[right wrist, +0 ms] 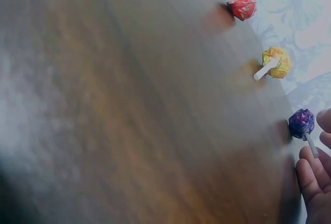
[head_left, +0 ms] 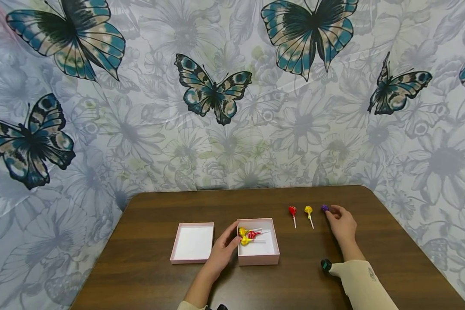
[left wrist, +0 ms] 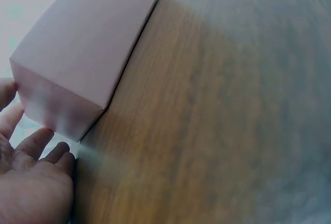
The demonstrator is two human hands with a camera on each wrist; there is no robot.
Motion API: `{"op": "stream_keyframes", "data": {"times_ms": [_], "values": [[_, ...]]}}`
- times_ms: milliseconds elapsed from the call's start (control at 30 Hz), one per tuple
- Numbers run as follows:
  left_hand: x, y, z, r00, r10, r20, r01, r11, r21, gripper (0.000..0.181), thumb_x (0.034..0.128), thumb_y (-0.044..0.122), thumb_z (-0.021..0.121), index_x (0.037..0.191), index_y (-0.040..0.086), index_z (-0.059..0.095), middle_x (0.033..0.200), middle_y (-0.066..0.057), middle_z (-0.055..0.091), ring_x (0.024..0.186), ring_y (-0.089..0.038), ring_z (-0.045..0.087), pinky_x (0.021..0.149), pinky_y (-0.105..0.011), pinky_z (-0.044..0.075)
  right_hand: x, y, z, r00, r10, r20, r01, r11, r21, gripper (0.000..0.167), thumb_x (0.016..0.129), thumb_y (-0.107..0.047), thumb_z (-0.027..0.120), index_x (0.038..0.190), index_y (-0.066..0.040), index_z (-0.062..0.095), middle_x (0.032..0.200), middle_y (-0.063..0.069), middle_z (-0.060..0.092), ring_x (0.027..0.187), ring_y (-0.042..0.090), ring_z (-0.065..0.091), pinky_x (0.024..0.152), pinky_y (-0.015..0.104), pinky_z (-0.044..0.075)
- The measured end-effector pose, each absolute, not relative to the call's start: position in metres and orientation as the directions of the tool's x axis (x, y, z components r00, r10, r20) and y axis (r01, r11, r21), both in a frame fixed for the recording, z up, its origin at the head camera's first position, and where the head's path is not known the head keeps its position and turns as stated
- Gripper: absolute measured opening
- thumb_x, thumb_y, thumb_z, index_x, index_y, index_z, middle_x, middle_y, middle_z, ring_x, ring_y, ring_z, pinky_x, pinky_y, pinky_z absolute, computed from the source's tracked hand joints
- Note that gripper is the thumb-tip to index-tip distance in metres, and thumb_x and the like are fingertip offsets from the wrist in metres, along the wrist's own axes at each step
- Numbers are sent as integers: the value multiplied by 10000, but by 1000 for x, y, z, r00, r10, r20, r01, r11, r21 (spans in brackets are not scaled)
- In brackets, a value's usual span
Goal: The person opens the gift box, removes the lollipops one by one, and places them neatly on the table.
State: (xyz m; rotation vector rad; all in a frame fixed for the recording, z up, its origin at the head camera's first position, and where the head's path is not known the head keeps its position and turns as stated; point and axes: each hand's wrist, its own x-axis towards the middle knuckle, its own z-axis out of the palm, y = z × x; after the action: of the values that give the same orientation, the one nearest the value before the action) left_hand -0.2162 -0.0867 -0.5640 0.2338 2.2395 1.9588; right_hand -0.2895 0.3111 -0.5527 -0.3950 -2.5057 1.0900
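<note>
In the head view, my left hand (head_left: 222,252) rests at the left wall of an open pink box (head_left: 258,260). The left wrist view shows its fingers (left wrist: 36,142) touching the box's side, not closed round it. Yellow and red lollipops (head_left: 246,239) lie inside the box. My right hand (head_left: 342,224) is at a purple lollipop (right wrist: 301,124) on the table. In the right wrist view its thumb and loosely bent fingers stand apart beside the stick, which shows along its length. A yellow lollipop (head_left: 308,210) and a red lollipop (head_left: 292,211) lie to its left.
A shallow pink-edged lid (head_left: 193,243), white inside, lies left of the box. The brown wooden table (head_left: 147,241) ends at a back edge before a butterfly-patterned cloth (head_left: 232,163). A black strap part (head_left: 326,265) shows at the right sleeve.
</note>
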Motion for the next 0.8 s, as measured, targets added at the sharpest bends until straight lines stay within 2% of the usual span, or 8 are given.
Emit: {"op": "stream_keyframes", "data": {"times_ms": [100, 233, 333, 400, 500, 633, 700, 800], "values": [[-217, -87, -564, -976, 217, -19, 10, 135, 991, 509, 1032, 310, 538, 1521, 351, 404, 1640, -48, 323, 1526, -373, 249, 1201, -641, 225, -289, 310, -552, -889, 414, 193, 124, 626, -770, 389, 982, -220, 611, 1287, 21, 594, 1189, 303, 620, 1090, 429, 600, 1008, 558, 360], [-217, -87, -563, -976, 217, -31, -2, 132, 991, 506, 1032, 305, 538, 1518, 360, 406, 1641, -41, 320, 1528, -368, 247, 1202, -638, 228, -284, 302, -543, -894, 431, 120, 155, 549, -821, 440, 1001, -269, 581, 1356, -10, 557, 1326, 274, 552, 1239, 432, 509, 1062, 570, 348], [-218, -87, -562, -977, 213, -31, -3, 128, 992, 509, 1033, 298, 537, 1521, 352, 403, 1644, -47, 315, 1529, -374, 240, 1200, -645, 223, -280, 293, -535, -893, 434, 116, 139, 512, -848, 459, 1003, -287, 577, 1383, -33, 545, 1397, 251, 516, 1324, 445, 438, 1098, 582, 329], [-218, -87, -561, -977, 212, -26, 1, 129, 992, 512, 1034, 294, 534, 1526, 343, 399, 1644, -56, 312, 1528, -381, 238, 1197, -651, 220, -277, 287, -530, -889, 435, 142, 110, 503, -857, 447, 999, -281, 586, 1377, -45, 555, 1393, 243, 523, 1323, 442, 440, 1075, 567, 348], [-218, -87, -561, -977, 211, -25, 3, 130, 992, 518, 1034, 288, 536, 1530, 332, 396, 1642, -61, 317, 1524, -380, 248, 1198, -646, 227, -273, 280, -526, -883, 439, 167, 71, 476, -877, 419, 1000, -290, 592, 1360, -77, 580, 1338, 183, 582, 1210, 306, 524, 947, 386, 443], [-217, -87, -562, -976, 216, -30, -2, 129, 992, 518, 1032, 291, 538, 1529, 334, 397, 1640, -57, 321, 1522, -379, 255, 1197, -641, 235, -265, 266, -521, -884, 428, 187, 17, 430, -902, 381, 1002, -301, 599, 1332, -112, 612, 1280, 102, 629, 1048, 11, 528, 781, 79, 424], [-216, -87, -563, -975, 218, -33, -5, 127, 992, 513, 1032, 299, 537, 1524, 349, 399, 1642, -48, 318, 1525, -377, 248, 1197, -645, 230, -261, 257, -519, -884, 420, 206, -23, 402, -915, 349, 996, -274, 617, 1304, -111, 633, 1214, 80, 646, 967, -64, 517, 751, 32, 412], [-216, -88, -562, -976, 217, -29, -2, 124, 992, 508, 1032, 299, 537, 1518, 364, 403, 1644, -39, 316, 1529, -375, 240, 1198, -649, 223, -257, 242, -515, -888, 392, 239, -78, 385, -920, 312, 986, -223, 637, 1275, -107, 655, 1097, 9, 659, 894, -100, 528, 756, 45, 421]]}}
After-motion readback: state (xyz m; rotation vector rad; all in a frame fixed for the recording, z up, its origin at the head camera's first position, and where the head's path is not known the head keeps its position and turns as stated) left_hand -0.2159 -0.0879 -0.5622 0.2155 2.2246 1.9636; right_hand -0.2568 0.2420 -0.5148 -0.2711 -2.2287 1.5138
